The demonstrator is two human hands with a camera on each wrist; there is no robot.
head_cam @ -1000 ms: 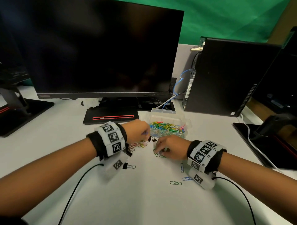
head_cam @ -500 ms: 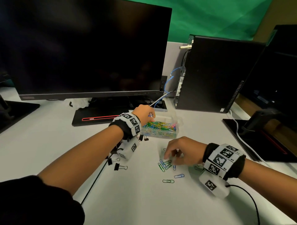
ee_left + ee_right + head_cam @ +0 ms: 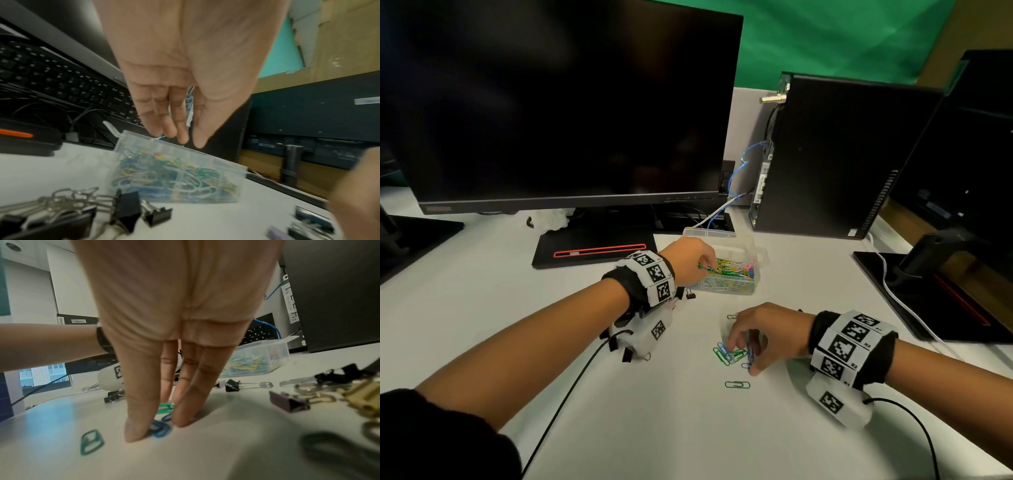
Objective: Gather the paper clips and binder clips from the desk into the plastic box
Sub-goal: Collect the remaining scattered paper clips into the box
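Observation:
The clear plastic box (image 3: 726, 287) of coloured paper clips stands in front of the monitor base. My left hand (image 3: 709, 265) hovers over its left end, fingers straight and pointing down (image 3: 185, 141), with nothing visible in them. My right hand (image 3: 743, 356) is on the desk nearer me. Its thumb and fingertips (image 3: 158, 426) press down around a small heap of blue and green paper clips (image 3: 727, 354). One green paper clip (image 3: 737, 384) lies alone just in front. Black binder clips (image 3: 626, 349) lie under my left wrist.
A big monitor (image 3: 558, 102) and its base (image 3: 592, 250) stand behind the box, a black PC tower (image 3: 835, 157) to the right. More binder clips, purple (image 3: 287, 402) and gold (image 3: 366, 395), lie right of my right hand. A wrist cable (image 3: 571, 383) crosses the desk.
My left hand rose from the clips on the desk and moved over the box. My right hand slid toward me, dragging paper clips into a heap.

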